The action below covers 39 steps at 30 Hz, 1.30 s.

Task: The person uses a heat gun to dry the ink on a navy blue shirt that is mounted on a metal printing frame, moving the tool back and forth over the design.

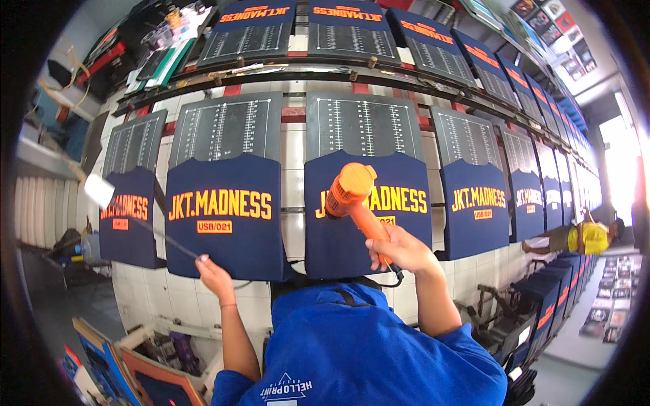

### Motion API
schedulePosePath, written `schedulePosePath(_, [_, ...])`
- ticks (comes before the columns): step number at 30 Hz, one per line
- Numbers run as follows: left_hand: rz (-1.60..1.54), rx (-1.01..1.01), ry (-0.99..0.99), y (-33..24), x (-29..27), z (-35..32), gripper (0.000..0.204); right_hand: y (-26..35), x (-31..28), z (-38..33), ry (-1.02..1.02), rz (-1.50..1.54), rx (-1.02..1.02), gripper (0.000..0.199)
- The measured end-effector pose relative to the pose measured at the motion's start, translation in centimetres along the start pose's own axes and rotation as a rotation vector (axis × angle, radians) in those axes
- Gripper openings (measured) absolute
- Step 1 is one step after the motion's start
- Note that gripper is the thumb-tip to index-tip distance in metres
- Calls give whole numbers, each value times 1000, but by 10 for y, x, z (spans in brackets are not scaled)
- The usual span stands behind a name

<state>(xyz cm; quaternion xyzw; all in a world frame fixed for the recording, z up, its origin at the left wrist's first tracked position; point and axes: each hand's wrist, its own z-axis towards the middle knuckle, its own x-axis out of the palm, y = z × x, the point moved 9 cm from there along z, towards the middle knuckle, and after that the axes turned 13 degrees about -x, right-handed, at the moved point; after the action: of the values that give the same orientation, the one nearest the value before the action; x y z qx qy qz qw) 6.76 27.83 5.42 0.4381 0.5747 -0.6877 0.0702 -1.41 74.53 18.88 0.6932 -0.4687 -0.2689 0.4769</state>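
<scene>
In my right hand [404, 249] is the handle of an orange heat gun [355, 183], tilted up over a navy shirt [365, 247] on the middle board. Its body hides part of the orange-yellow lettering on that shirt. My left hand [215, 276] is closed round a dark cord [177, 245], which stretches up to the left past a second navy shirt [223, 250] with similar lettering. From the heat gun's handle hangs a black cable [398, 276]. Behind the shirts the dark ruled boards [365, 125] show white scale marks.
More boards with navy shirts run off to the right, including a lettered one [477, 227]. A second row [433, 57] lies beyond a dark rail [271, 68]. Framed screens [145, 375] stand at lower left. A person in a yellow top [589, 238] is far right.
</scene>
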Motion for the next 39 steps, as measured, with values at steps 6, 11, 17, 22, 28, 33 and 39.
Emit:
schedulePosePath(6, [292, 13, -25, -12, 49, -53, 35, 18, -27, 25, 133, -118, -21, 27])
schedulePosePath(11, [439, 9, -219, -18, 52, -61, 37, 20, -32, 45, 165, -183, -27, 26])
schedulePosePath(17, [428, -15, -233, -19, 51, -63, 37, 19, -28, 56, 178, -194, -56, 26])
schedulePosePath(22, [432, -37, -221, -17, 49, -61, 38, 14, -26, 67, 222, -173, -67, 24])
schedulePosePath(28, [424, -46, -237, -15, 49, -60, 39, 10, -25, 70, 245, -168, -33, 23])
schedulePosePath(33, [412, -57, -228, -16, 49, -61, 41, 10, -26, 66, 235, -192, -4, 22])
schedulePosePath(39, [420, -64, -225, -14, 49, -59, 42, 6, -27, 59, 235, -186, -17, 23])
